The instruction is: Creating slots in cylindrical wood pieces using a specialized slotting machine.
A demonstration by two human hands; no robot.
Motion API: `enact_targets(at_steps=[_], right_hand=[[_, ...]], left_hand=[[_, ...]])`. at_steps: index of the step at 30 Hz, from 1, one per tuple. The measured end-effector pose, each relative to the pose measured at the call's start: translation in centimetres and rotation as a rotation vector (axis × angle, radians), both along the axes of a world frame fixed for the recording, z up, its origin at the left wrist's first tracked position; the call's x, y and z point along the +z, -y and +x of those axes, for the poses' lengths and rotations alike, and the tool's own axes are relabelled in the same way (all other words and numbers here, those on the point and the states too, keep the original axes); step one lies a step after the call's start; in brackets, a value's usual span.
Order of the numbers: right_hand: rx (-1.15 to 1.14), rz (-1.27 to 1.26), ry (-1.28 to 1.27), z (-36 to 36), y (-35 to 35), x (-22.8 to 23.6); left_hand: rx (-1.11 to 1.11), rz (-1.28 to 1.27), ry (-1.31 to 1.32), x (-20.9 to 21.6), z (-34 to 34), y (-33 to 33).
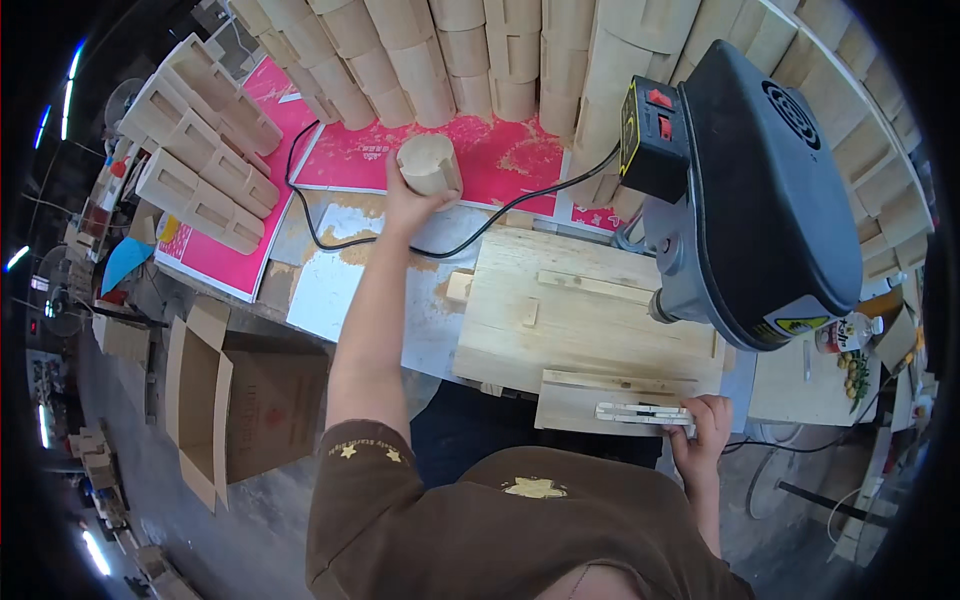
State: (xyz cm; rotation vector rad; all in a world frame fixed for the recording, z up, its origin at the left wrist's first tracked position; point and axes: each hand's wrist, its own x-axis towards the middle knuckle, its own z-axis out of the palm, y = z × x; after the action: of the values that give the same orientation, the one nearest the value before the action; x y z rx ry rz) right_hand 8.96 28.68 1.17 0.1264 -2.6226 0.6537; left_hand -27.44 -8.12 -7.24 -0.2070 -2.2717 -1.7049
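My left hand (408, 208) reaches forward and grips a short pale wooden cylinder (428, 163) with a flat round top, at the edge of the pink sheet. My right hand (706, 428) is at the near right, its fingers curled around the end of a narrow, pale slotted piece (640, 412). That piece lies along a wooden strip on a small board (570, 405) at the bench's front edge. Behind it lies a larger wooden board (500, 330) with strips fixed on top.
A bench drill (775, 200) with a black housing and red switches overhangs the board's right side. Its black cable (470, 240) crosses the bench. Stacked wooden cylinders (410, 60) line the back; more lie on pink sheets (225, 255) at left. An open cardboard box (270, 410) stands below.
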Motion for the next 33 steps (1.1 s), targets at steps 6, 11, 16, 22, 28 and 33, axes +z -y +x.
enact_targets(at_steps=[6, 11, 16, 22, 28, 33], right_hand=[[-0.01, 0.02, -0.002, 0.2, 0.1, 0.0], [0.018, -0.004, -0.017, -0.4, 0.4, 0.4], [0.002, -0.007, -0.008, 0.0, 0.3, 0.1], [0.029, 0.003, -0.018, -0.5, 1.0, 0.8], [0.028, -0.018, -0.056, -2.1, 0.0, 0.3], [0.119, -0.007, -0.061, -3.0, -0.9, -0.2]], left_hand=[[0.358, -0.003, 0.115, 1.5, 1.4, -3.9], [0.19, 0.386, 0.057, 4.5, 4.3, -1.2], [-0.195, 0.837, 0.294, 10.5, 15.3, 1.5], [-0.4, 0.527, 0.273, 12.5, 22.8, 1.7], [-0.602, 0.018, 0.49, 14.1, 25.3, -3.6], [-0.69, -0.262, 0.588, 12.7, 23.2, -6.1]])
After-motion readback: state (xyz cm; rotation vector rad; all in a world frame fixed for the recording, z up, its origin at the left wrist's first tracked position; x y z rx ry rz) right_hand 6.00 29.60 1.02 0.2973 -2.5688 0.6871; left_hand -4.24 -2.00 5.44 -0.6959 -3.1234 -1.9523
